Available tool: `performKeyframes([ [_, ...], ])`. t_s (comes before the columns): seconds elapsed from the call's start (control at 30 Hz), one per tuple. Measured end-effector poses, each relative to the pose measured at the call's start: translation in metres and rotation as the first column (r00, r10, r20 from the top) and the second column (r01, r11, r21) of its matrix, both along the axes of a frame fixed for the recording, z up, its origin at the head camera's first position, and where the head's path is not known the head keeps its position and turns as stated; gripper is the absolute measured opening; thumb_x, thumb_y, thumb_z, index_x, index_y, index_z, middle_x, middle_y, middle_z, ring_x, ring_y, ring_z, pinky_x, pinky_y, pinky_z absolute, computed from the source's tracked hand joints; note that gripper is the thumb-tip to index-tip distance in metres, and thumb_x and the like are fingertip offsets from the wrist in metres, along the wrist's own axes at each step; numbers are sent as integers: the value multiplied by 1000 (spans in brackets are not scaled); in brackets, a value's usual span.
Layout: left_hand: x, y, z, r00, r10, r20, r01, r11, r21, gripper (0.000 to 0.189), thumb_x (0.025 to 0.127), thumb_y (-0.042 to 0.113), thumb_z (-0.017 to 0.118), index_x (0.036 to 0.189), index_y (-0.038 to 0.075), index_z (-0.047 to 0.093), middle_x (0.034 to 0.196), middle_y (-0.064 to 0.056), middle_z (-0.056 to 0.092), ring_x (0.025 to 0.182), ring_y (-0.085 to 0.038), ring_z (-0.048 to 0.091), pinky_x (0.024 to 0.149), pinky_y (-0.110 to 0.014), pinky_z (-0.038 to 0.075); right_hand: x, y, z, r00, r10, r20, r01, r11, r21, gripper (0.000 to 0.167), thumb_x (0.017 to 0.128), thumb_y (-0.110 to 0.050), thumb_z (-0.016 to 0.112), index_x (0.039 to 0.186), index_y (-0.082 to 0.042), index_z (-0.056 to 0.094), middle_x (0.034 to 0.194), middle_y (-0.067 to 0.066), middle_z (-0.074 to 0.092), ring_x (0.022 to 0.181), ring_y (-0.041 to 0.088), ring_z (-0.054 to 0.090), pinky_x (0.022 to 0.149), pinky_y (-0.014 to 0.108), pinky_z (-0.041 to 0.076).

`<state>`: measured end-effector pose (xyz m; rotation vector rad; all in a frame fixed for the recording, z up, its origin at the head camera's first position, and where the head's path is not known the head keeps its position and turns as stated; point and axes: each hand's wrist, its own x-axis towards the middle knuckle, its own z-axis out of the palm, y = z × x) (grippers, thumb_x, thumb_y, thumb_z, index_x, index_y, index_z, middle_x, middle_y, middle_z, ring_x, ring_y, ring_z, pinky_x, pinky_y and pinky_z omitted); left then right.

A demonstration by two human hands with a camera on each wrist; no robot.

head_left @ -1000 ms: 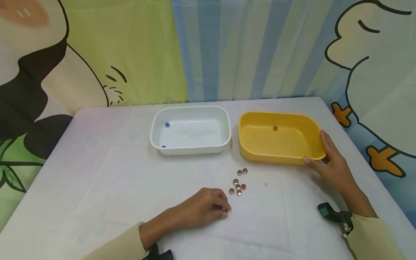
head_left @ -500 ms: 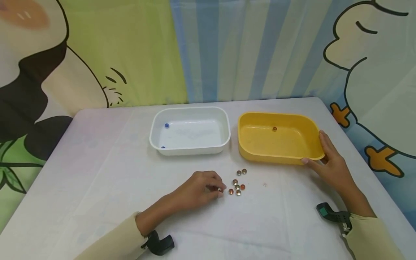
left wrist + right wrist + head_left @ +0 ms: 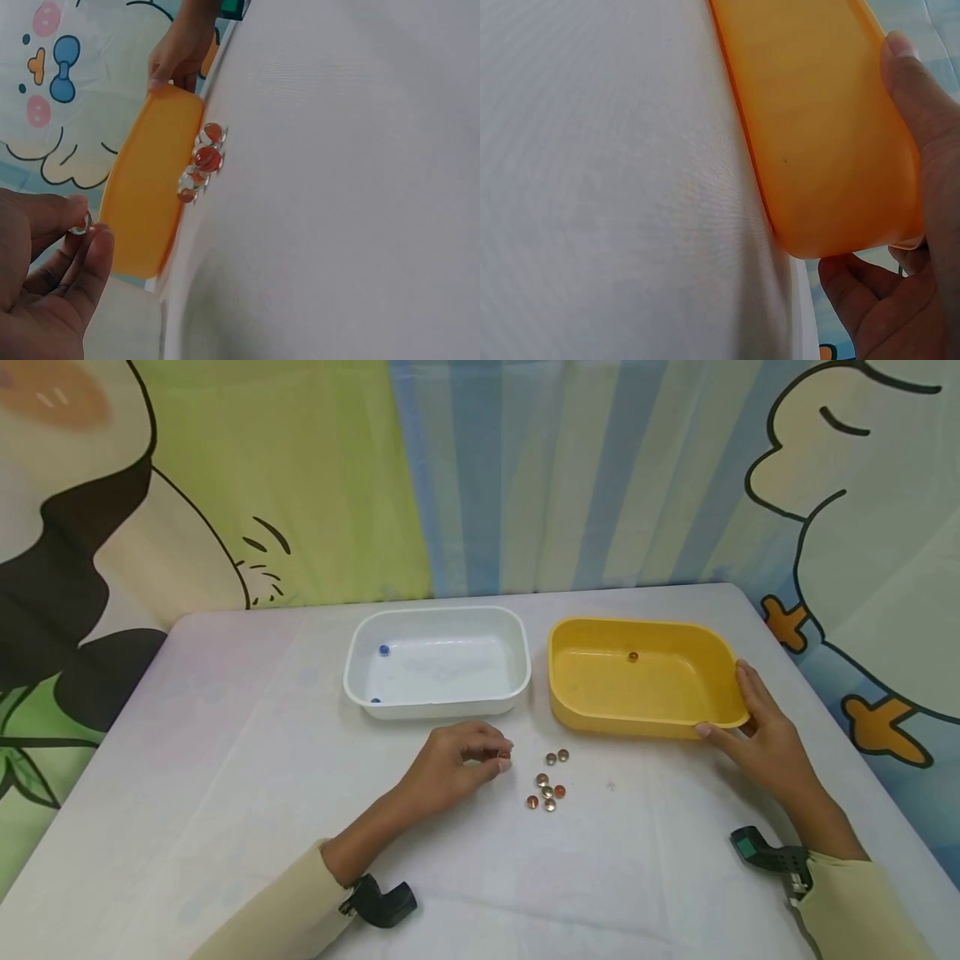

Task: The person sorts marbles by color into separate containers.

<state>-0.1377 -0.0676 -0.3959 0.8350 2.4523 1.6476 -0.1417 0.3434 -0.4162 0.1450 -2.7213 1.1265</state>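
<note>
My left hand [image 3: 453,770] pinches a clear marble with an orange-red core [image 3: 81,223] between thumb and fingertips, raised over the table left of the loose marbles. Several more such marbles [image 3: 547,792] lie in a loose cluster on the white cloth, in front of the yellow tray [image 3: 622,724]. My right hand [image 3: 772,760] grips that tray at its near right corner, thumb on the front rim and fingers round the end. Inside the yellow tray sits one orange-brown marble [image 3: 633,657]. The fingers [image 3: 847,289] show against the tray's end in the right wrist view.
Left of the yellow tray stands a white tray [image 3: 438,708] with two blue marbles [image 3: 384,650] in its left part. Both trays are near the table's [image 3: 247,735] back edge. Behind hangs a printed cartoon curtain [image 3: 562,477].
My left hand, with the marble between its fingertips, has moved away from me across the table toward the trays. The right hand stays on the yellow tray.
</note>
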Motion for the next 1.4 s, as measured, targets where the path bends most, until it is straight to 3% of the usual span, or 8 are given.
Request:
performKeyframes([
  [0.5, -18, 10, 4, 996, 86, -1, -85, 994, 65, 16, 87, 2, 71, 103, 1, 74, 98, 4, 69, 93, -9, 64, 81, -25, 55, 1, 1, 0, 1000, -7, 9, 7, 1000, -7, 97, 88, -21, 74, 155, -25, 3, 160, -11, 1, 144, 31, 18, 95, 5, 25],
  [0.63, -22, 16, 5, 996, 82, 34, -84, 993, 85, 16, 88, 3, 71, 103, 4, 75, 97, 4, 69, 92, -9, 65, 81, -25, 55, 1, 1, 0, 1000, -5, 10, 5, 1000, -9, 98, 88, -21, 74, 155, -26, 2, 160, -12, 0, 144, 32, 18, 95, 4, 26],
  [0.83, -31, 21, 7, 983, 59, 174, -90, 980, 176, 17, 89, 6, 70, 105, 1, 73, 96, -2, 70, 86, -15, 69, 79, -29, 56, 0, 0, 0, 1000, 11, 0, -11, 1000, -7, 98, 88, -20, 74, 155, -26, 2, 160, -12, 0, 143, 35, 20, 95, 4, 25],
  [0.93, -35, 24, 8, 982, 54, 183, -91, 976, 197, 19, 89, 6, 70, 107, -1, 72, 97, -3, 71, 86, -17, 70, 79, -30, 56, -1, 0, 0, 1000, 15, -5, -15, 1000, -5, 99, 88, -20, 74, 155, -26, 2, 160, -12, 0, 143, 35, 21, 95, 4, 25],
  [1.1, -44, 33, 10, 983, 43, 179, -72, 985, 158, 20, 90, 10, 70, 107, 0, 72, 95, -1, 70, 85, -15, 69, 78, -29, 56, -1, 1, -1, 1000, 10, -1, -10, 1000, -2, 99, 88, -20, 74, 155, -26, 2, 160, -12, 1, 143, 33, 20, 95, 4, 25],
  [1.4, -60, 55, 19, 966, 21, 258, -49, 994, 102, 20, 89, 13, 71, 107, 4, 73, 94, 1, 72, 85, -13, 67, 77, -25, 54, 0, 1, -2, 1000, 10, -10, -10, 1000, 0, 98, 88, -20, 74, 155, -28, 3, 160, -12, 1, 143, 33, 20, 95, 4, 26],
])
